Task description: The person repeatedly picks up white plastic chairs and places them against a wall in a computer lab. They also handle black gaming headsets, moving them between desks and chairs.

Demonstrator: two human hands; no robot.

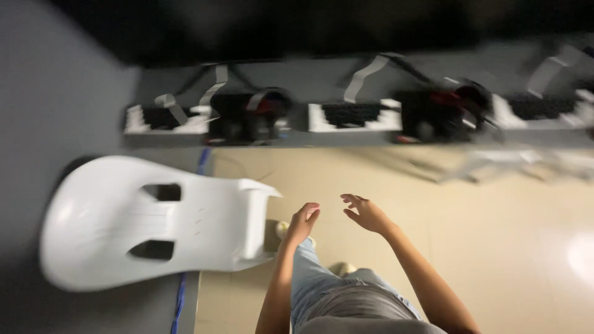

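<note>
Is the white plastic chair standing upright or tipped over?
Cannot tell: the white chair is seen from above and blurred, its legs hidden. Both hands hang beside it, empty.

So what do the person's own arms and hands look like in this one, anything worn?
Both forearms are bare to the bottom of the picture, with no sleeves showing. The left hand and right hand are bare too: no gloves, and no watch, band or ring that the blurred picture lets me make out.

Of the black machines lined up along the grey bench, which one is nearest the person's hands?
The middle-left black machine with a red part, directly above the left hand; the other red-marked machine sits farther right.
</note>
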